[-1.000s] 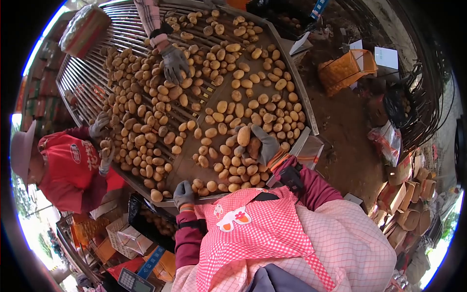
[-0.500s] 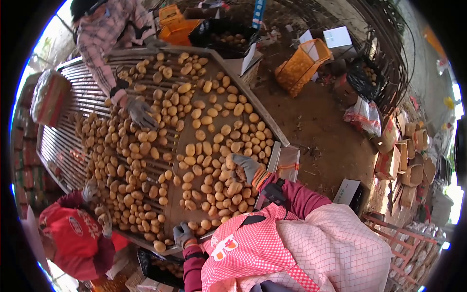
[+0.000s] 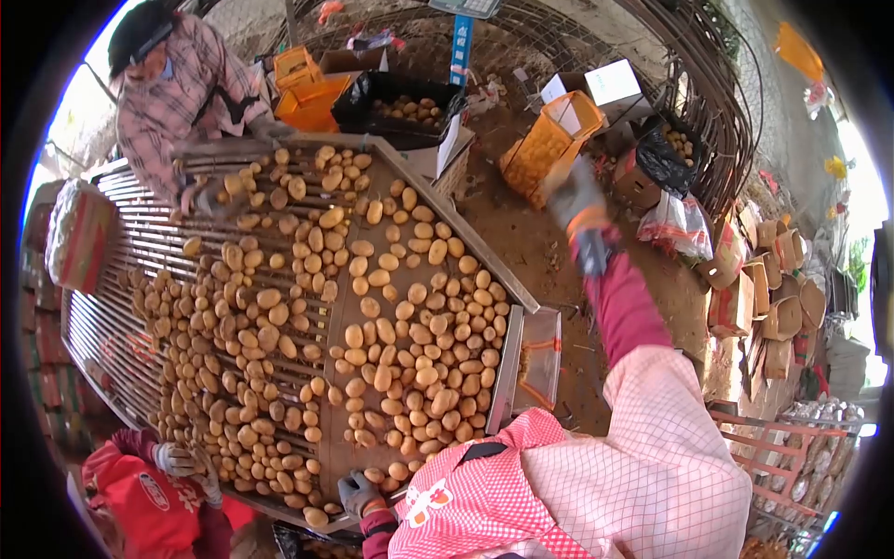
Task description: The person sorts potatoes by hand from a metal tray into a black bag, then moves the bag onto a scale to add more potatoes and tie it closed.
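Two gloved hands noted, set well apart. Orange mesh bag (image 3: 533, 158) seen just beyond and left of the right hand (image 3: 575, 194), the nearer one; bag's long axis slanted up-right. Right fingers blurred, grip cannot be told. Left hand (image 3: 358, 494) placed at the table (image 3: 456, 224) edge beside smooth, oval potatoes (image 3: 445, 402); finger closure likewise unreadable. Narrow bars (image 3: 140, 219) exposed opposite.

1. Floor (image 3: 559, 279): brown, earthen in appearance, scattered with small debris.
2. Wall (image 3: 792, 112): pale grey and rough, upper right.
3. Long dark rods (image 3: 736, 93): massed beside the wall.
4. Wire mesh (image 3: 382, 23): along the far side.
5. Reddish rack (image 3: 764, 450): barred, lower right.
6. Daylight (image 3: 65, 126): bright at 2 edges, left and right.
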`<move>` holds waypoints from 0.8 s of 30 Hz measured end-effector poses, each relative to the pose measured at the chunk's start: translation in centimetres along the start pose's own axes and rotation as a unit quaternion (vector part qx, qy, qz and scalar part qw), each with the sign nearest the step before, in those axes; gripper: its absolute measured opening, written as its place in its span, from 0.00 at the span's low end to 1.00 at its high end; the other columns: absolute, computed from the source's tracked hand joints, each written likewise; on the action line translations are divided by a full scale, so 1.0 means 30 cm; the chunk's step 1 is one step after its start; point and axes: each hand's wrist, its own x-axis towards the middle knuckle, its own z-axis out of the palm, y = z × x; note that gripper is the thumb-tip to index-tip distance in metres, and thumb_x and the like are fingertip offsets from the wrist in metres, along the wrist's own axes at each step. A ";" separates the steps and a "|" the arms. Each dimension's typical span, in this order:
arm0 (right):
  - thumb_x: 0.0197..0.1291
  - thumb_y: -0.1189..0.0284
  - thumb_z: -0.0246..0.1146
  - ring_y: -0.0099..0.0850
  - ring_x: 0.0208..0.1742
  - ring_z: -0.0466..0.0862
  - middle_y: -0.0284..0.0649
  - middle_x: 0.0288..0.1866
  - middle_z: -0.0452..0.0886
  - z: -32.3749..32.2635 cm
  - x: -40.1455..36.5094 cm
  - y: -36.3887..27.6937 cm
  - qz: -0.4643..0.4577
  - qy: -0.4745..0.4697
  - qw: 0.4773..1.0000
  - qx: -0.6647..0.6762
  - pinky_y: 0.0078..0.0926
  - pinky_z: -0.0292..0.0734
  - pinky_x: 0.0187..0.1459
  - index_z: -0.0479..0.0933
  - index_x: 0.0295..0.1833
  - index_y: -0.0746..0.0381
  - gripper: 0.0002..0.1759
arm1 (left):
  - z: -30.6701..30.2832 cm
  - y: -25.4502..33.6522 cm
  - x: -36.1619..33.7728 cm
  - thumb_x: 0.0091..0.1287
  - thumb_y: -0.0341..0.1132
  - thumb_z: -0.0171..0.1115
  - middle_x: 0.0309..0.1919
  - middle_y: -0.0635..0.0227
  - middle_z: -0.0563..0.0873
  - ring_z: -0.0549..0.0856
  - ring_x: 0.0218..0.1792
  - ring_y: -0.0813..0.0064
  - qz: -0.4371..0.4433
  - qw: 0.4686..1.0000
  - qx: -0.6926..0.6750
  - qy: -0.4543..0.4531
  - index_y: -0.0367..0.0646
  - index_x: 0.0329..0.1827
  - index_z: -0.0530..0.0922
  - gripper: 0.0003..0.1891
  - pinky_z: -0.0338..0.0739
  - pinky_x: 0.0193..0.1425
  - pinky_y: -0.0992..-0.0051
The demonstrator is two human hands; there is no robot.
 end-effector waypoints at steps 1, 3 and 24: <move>0.72 0.54 0.62 0.30 0.38 0.84 0.33 0.34 0.81 -0.160 0.127 -0.047 0.063 0.228 0.968 -0.077 0.37 0.85 0.40 0.77 0.45 0.58 0.17 | 0.015 -0.010 0.010 0.68 0.49 0.62 0.30 0.50 0.86 0.85 0.34 0.48 0.016 1.000 0.007 0.005 0.36 0.36 0.81 0.20 0.76 0.43 0.56; 0.67 0.51 0.67 0.31 0.34 0.84 0.33 0.34 0.80 -0.179 0.224 -0.070 0.075 0.339 0.921 -0.178 0.39 0.87 0.39 0.77 0.47 0.57 0.20 | 0.008 -0.037 -0.003 0.68 0.49 0.62 0.31 0.50 0.86 0.85 0.34 0.47 0.032 0.999 0.017 0.016 0.36 0.36 0.81 0.20 0.77 0.42 0.56; 0.64 0.42 0.58 0.44 0.83 0.56 0.46 0.82 0.58 0.497 -0.464 0.904 -0.088 -0.464 0.467 -0.747 0.53 0.50 0.78 0.66 0.76 0.53 0.41 | -0.002 0.000 -0.003 0.65 0.47 0.67 0.29 0.58 0.87 0.86 0.32 0.54 -0.013 0.999 -0.004 0.030 0.43 0.32 0.83 0.15 0.78 0.40 0.58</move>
